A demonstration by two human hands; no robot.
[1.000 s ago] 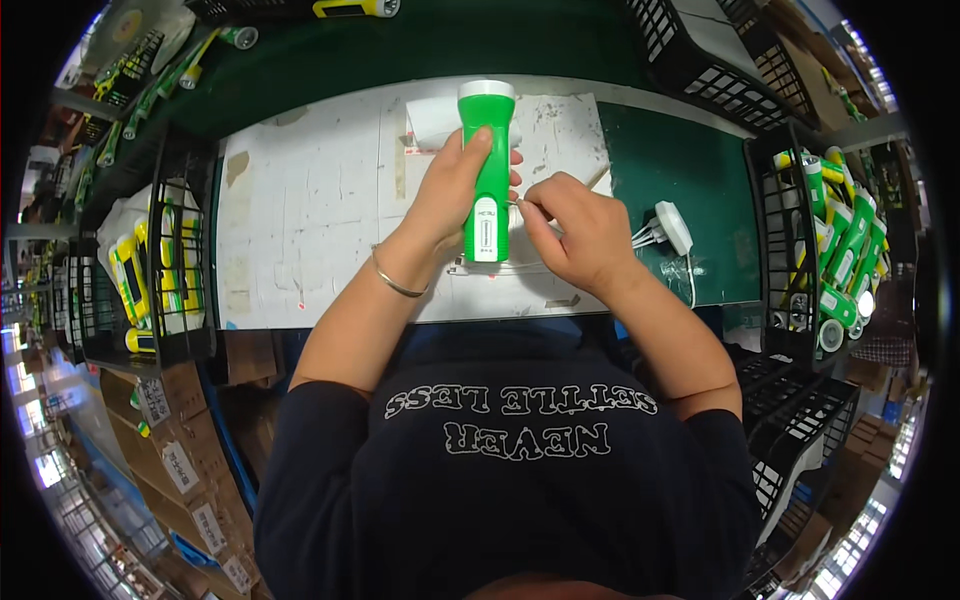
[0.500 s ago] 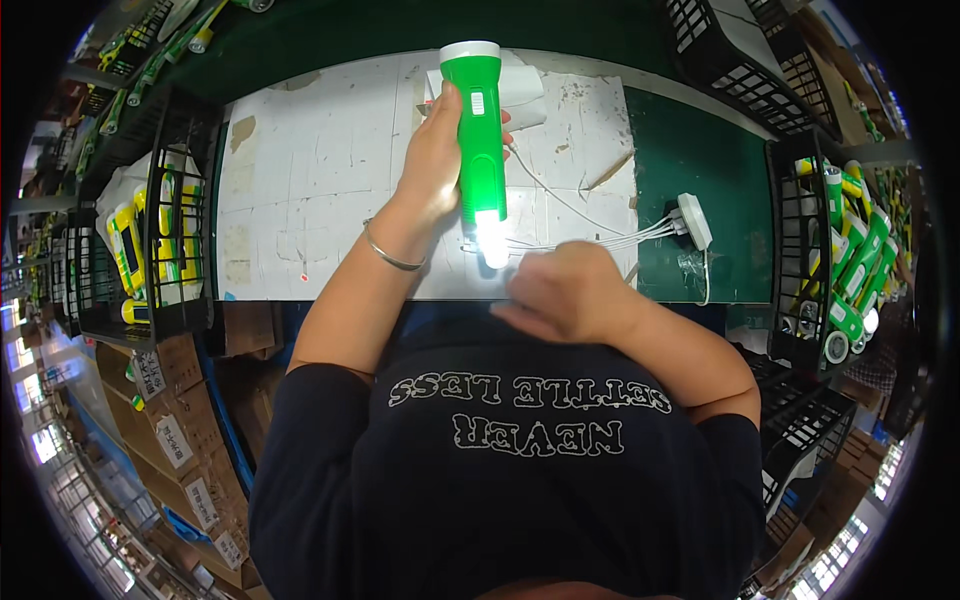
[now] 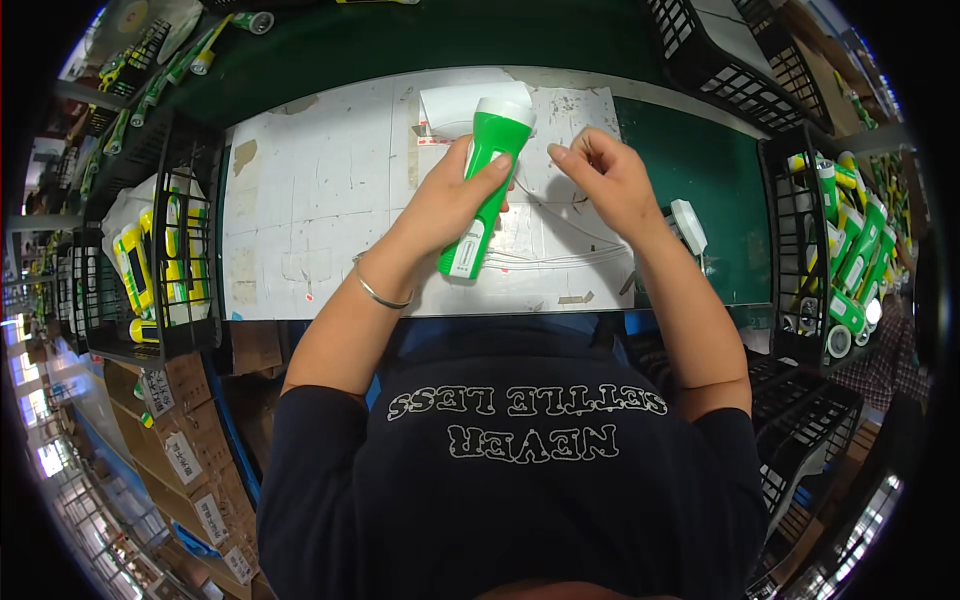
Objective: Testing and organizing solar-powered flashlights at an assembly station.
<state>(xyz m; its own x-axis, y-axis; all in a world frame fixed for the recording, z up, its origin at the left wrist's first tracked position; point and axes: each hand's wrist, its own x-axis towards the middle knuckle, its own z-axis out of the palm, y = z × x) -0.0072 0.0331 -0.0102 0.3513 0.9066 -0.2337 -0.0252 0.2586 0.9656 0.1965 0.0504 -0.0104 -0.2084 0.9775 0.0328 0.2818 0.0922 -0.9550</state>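
Observation:
My left hand (image 3: 455,200) is wrapped round a green flashlight (image 3: 490,195) with a white head, its thumb resting on the upper body near the switch. The flashlight is tilted, head pointing away and slightly right, and no light shows from its near end. My right hand (image 3: 610,180) hovers just right of the flashlight, apart from it, fingers loosely curled and thumb held away from them; nothing shows in it. Beyond the flashlight lies a white sheet with red marks (image 3: 435,110), partly hidden by it.
Thin white cables (image 3: 560,257) run across the worn white board (image 3: 330,200) to a white plug block (image 3: 688,225). A black crate (image 3: 180,330) with yellow-green flashlights stands left, another crate (image 3: 790,190) with green ones right. A third black crate (image 3: 730,70) sits far right.
The bright light at the flashlight's near end is gone. My left hand has tilted the flashlight and drawn it nearer, its thumb now on top. My right hand has moved up beside it.

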